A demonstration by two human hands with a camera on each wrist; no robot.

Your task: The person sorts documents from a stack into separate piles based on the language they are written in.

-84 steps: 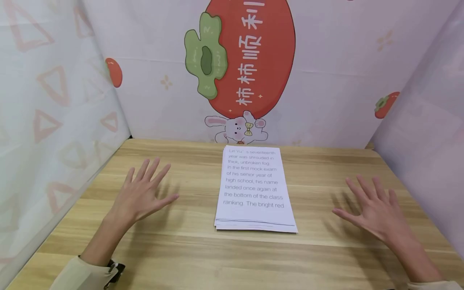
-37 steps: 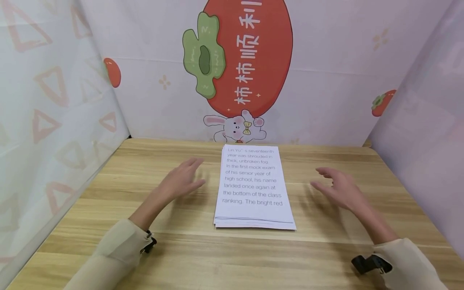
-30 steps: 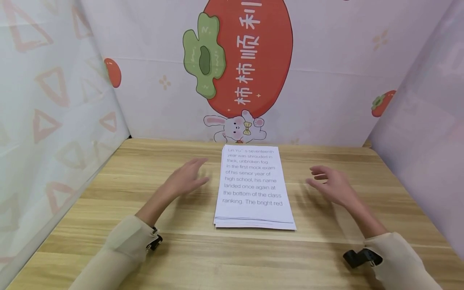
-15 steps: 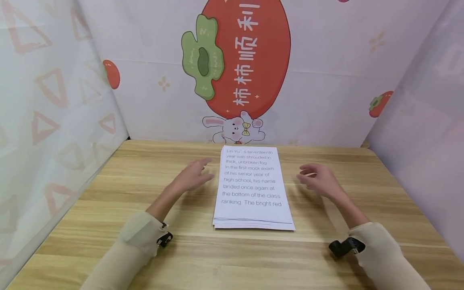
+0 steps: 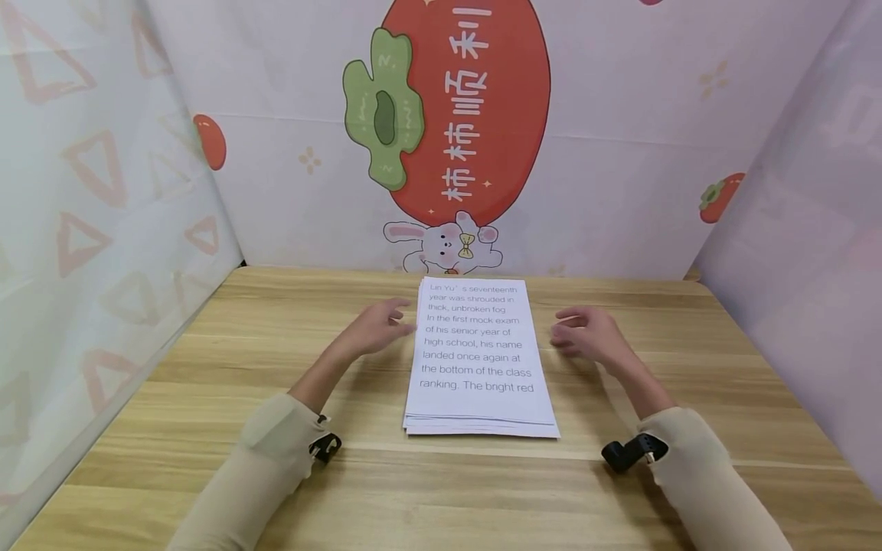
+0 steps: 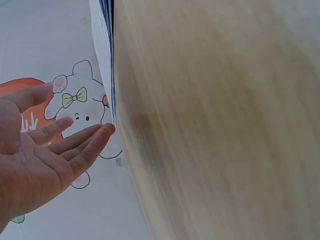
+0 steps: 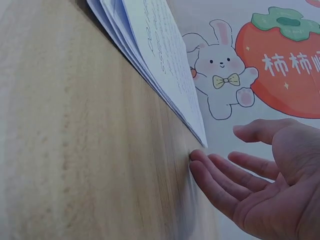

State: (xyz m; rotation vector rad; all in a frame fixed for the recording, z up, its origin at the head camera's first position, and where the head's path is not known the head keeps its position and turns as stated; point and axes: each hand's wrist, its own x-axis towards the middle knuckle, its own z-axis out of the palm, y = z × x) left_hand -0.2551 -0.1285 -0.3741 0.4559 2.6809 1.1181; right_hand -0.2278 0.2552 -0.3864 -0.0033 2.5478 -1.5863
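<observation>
A stack of white printed paper sheets (image 5: 477,405) lies on the wooden table, its lower edges slightly uneven. My left hand (image 5: 375,327) is just beside the stack's left edge, fingers loosely bent and holding nothing. In the left wrist view, the fingertips of this hand (image 6: 45,165) come up to the paper edge (image 6: 106,55); whether they touch is unclear. On the other side, my right hand (image 5: 591,335) hovers a short way from the right edge. Its relaxed fingers hold nothing in the right wrist view, where the hand (image 7: 270,190) appears below the stack's corner (image 7: 172,75).
The wooden table (image 5: 441,497) extends around the stack. A white backdrop (image 5: 620,199) with a persimmon and rabbit print stands behind the table, and light side curtains (image 5: 103,306) flank it. Black wrist cameras (image 5: 625,453) sit at both sleeves.
Both hands have come inward from wide apart, fingers spread, to the two sides of the paper stack, their fingers now more bent. The stack has stayed in place.
</observation>
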